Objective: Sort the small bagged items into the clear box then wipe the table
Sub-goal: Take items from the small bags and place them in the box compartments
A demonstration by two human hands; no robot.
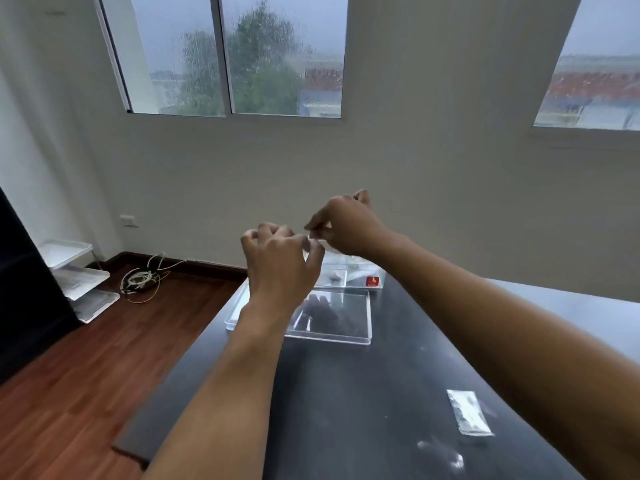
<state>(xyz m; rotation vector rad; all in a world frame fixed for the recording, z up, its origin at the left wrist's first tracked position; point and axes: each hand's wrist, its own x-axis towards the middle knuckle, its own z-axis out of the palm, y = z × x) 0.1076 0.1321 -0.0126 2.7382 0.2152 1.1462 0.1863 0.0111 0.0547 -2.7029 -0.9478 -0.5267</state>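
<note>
Both hands are raised above the far end of the dark table (346, 393). My left hand (277, 261) and my right hand (346, 225) pinch the same small clear bag (317, 242) between their fingertips; its contents are too small to make out. Below them stands the clear box (349, 275) with a red label and something small inside. In front of it lies a flat clear lid or tray (332, 320). Two more small clear bags lie near the front right, one flat (469, 412) and one crumpled (441, 452).
The table's left edge drops to a wooden floor (86, 375). A coil of white cable (140, 278) and a white tiered rack (76, 278) sit by the wall. A dark cabinet (20, 289) stands at the left. Windows fill the wall behind.
</note>
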